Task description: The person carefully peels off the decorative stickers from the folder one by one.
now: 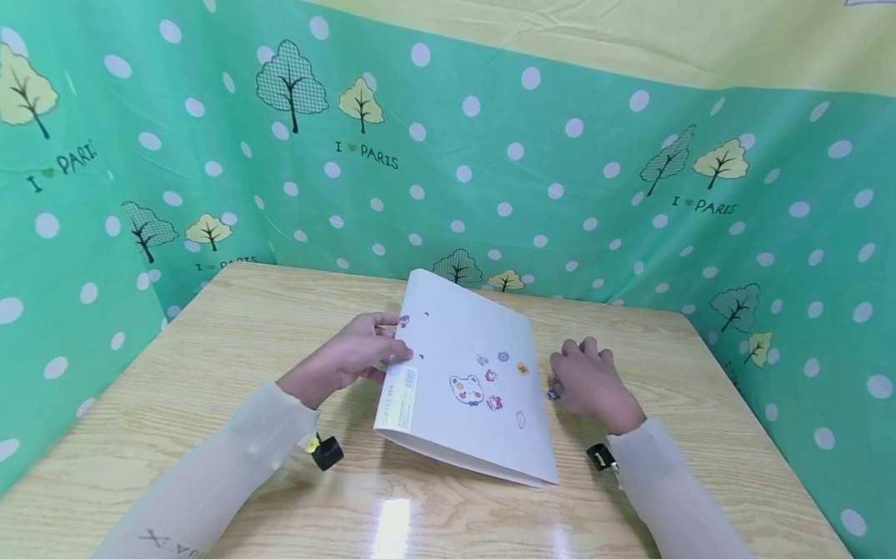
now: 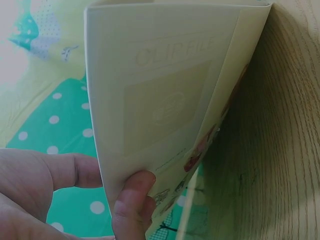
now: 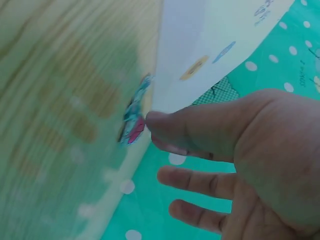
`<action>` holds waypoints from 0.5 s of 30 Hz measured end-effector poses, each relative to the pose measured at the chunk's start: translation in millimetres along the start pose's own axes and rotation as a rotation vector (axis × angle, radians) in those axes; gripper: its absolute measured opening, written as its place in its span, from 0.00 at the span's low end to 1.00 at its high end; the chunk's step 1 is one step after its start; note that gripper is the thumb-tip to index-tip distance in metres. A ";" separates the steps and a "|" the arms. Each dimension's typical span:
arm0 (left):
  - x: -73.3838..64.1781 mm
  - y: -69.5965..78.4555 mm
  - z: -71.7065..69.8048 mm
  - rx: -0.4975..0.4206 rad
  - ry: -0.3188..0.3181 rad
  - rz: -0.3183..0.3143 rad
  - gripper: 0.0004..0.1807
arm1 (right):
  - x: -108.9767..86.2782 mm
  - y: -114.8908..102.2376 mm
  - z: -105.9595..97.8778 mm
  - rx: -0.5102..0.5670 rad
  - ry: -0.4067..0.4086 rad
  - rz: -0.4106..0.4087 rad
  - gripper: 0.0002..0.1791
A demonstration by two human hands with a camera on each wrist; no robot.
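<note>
A white clip-file folder [image 1: 457,330] stands tilted over the table, its front dotted with small cartoon stickers, among them a bear face [image 1: 466,389] and an orange round one [image 1: 522,368]. My left hand [image 1: 358,346] grips its spine side, thumb on one face and fingers on the other; in the left wrist view the folder [image 2: 150,60] shows faint "CLIP FILE" print. Beside the opposite edge, my right hand [image 1: 588,377] pinches a small colourful sticker [image 3: 133,120] between thumb and index finger, with the other fingers held apart from it.
The folder is above a light wood-grain table [image 1: 297,306]. Behind and on both sides hangs a green polka-dot cloth [image 1: 499,132] with printed trees. A black wrist device [image 1: 327,453] is on the left wrist, another [image 1: 601,457] on the right.
</note>
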State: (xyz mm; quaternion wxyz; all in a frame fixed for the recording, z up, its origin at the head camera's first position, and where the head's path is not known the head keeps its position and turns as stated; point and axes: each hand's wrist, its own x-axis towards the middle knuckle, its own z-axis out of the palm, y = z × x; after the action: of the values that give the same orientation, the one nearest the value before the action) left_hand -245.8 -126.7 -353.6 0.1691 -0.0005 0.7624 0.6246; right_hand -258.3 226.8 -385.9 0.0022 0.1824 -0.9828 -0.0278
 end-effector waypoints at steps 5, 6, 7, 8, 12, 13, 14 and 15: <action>-0.3 -0.5 0.1 -0.001 0.000 0.000 0.38 | -1.0 -6.1 -2.4 0.028 0.027 -0.035 0.02; -0.1 -0.6 0.1 -0.001 0.000 -0.001 0.38 | -1.3 -8.6 -3.2 0.030 0.029 -0.041 0.03; 0.1 -0.6 0.3 0.001 0.002 -0.003 0.38 | -1.5 -11.2 -4.0 0.033 0.030 -0.046 0.05; 0.3 -0.5 0.4 0.002 0.003 -0.005 0.38 | -1.7 -14.2 -5.1 0.037 0.027 -0.050 0.07; 0.6 0.4 0.9 0.001 0.009 -0.012 0.38 | -3.7 -25.5 -9.5 0.095 -0.008 -0.069 0.16; 0.4 0.7 1.1 0.002 0.010 -0.012 0.38 | -4.8 -27.7 -10.9 0.116 -0.023 -0.072 0.18; 0.2 0.9 1.2 0.001 0.010 -0.012 0.38 | -6.2 -30.2 -12.5 0.138 -0.038 -0.073 0.20; 0.0 1.0 1.3 0.002 0.011 -0.012 0.38 | -7.5 -32.2 -13.8 0.155 -0.050 -0.076 0.23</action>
State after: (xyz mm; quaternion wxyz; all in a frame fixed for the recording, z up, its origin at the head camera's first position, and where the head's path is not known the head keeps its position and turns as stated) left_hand -245.6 -125.3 -352.9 0.1687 -0.0083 0.7639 0.6229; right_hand -239.6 198.7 -373.9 -0.0376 0.2183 -0.9742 0.0437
